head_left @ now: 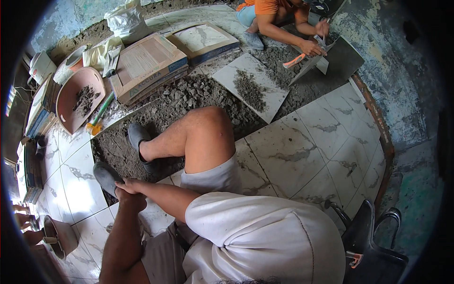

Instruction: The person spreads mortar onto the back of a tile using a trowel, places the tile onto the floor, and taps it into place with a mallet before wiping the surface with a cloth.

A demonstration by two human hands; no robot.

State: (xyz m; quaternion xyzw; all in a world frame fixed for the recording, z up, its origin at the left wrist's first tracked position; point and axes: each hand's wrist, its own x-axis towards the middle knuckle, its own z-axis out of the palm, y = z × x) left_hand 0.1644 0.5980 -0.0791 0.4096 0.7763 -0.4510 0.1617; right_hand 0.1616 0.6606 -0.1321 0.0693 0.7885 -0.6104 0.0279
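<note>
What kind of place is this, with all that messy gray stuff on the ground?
Probably a room being renovated: marbled floor tiles cover part of the ground, gray rubble covers another part, and flat cardboard cartons sit stacked nearby.
</note>
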